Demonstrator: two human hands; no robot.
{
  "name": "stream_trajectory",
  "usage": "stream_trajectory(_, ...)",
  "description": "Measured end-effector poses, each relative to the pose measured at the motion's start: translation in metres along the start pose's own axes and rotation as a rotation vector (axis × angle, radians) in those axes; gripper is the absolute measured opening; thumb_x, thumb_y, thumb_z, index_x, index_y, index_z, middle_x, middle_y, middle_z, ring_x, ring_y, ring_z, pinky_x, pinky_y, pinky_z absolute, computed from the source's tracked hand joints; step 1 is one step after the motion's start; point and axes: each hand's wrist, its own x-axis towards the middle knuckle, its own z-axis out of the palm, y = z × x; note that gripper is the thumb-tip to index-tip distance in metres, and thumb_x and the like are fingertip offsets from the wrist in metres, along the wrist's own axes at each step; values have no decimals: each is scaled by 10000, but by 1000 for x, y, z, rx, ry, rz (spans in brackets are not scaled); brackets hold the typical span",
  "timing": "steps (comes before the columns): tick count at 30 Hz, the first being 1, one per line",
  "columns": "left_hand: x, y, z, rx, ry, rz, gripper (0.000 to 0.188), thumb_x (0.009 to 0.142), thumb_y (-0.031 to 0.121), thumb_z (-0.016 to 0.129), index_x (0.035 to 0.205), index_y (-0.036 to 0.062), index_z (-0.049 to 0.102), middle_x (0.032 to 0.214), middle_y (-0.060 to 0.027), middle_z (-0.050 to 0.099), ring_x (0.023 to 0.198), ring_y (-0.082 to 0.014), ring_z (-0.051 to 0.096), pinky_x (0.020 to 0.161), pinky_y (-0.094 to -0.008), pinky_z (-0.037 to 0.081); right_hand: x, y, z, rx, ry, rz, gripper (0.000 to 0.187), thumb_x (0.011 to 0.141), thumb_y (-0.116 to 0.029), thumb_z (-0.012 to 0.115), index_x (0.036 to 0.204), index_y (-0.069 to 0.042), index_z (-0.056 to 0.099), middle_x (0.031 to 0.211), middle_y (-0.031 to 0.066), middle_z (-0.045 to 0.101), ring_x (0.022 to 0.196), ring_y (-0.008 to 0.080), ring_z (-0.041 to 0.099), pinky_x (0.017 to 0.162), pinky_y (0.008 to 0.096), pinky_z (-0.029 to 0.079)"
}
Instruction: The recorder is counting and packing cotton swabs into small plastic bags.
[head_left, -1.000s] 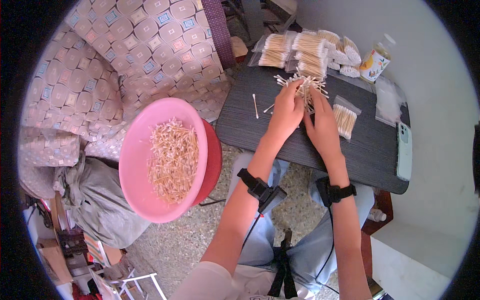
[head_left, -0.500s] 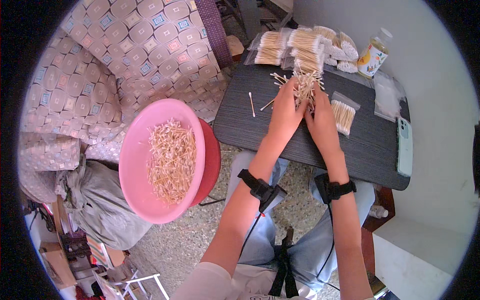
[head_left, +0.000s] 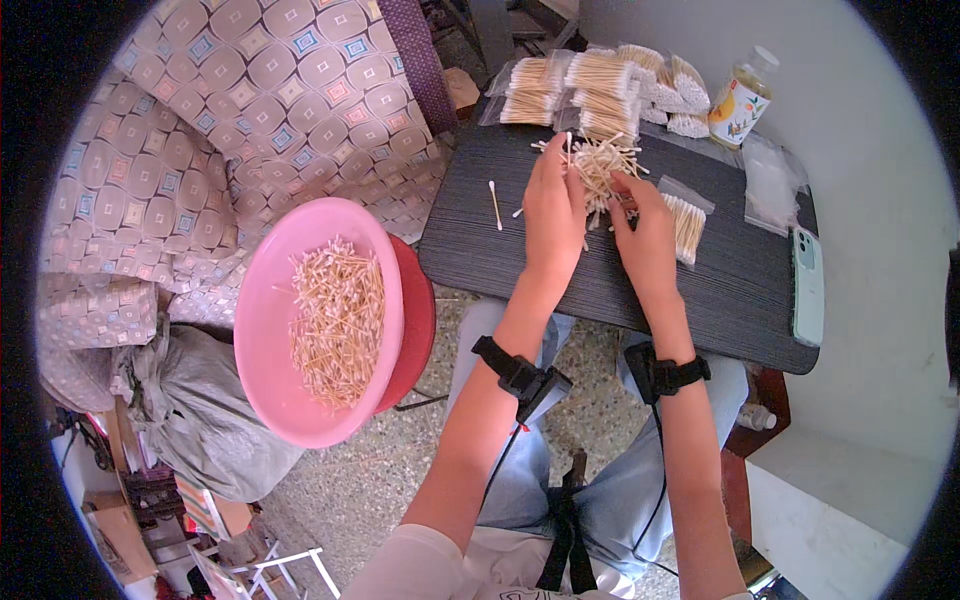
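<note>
A loose heap of cotton swabs lies on the dark tabletop between my hands. My left hand is open along the heap's left side, fingers stretched out, with a swab tip showing by the fingertips. On the right side, my right hand touches the swabs with bent fingers, the thumb apart from them. A filled clear bag of swabs lies just beyond the right hand. One single swab rests by itself left of my left hand.
Filled swab bags are stacked along the table's far edge, beside a bottle. Empty clear bags and a pale green phone lie at the right. A pink basin of swabs stands left on a red stool.
My hands have drawn apart, the left one shifting left off the heap. More of the swab heap shows between them. The whole view has moved slightly.
</note>
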Motion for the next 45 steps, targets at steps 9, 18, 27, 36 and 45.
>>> stream_trajectory(9,2,5,0,-99,57,-45,321,882,18,449,1203,7,430,870,-156,581,757,-236,581,692,-330,466,2,-10,0,-22,116,9,314,878,-107,505,1150,48,473,976,194,564,844,310,575,759,364,455)
stream_trajectory(18,-6,15,14,-159,-120,-81,261,892,37,411,1129,-18,508,993,-217,562,903,-344,563,803,-383,439,2,-1,2,376,41,271,372,910,-184,515,1184,57,445,942,170,607,825,175,600,707,282,478)
stream_trajectory(27,-6,30,23,-238,-216,64,324,840,-32,436,1160,1,476,1010,-184,539,910,-343,548,812,-374,437,6,12,-2,416,145,206,227,894,-130,529,1061,23,525,881,124,606,780,146,563,703,258,445)
stream_trajectory(36,-10,20,22,-280,-265,-116,341,831,1,508,1171,13,480,1007,-163,534,888,-290,565,801,-355,444,5,5,-16,338,121,176,166,853,-88,569,976,21,553,872,113,609,754,153,563,686,268,442)
stream_trajectory(45,-1,15,11,-246,-232,-56,366,818,-47,459,1176,20,487,1057,-173,593,949,-281,600,830,-340,453,4,14,-23,374,-107,81,450,761,-89,665,1161,-22,470,1022,150,597,961,223,582,806,307,467)
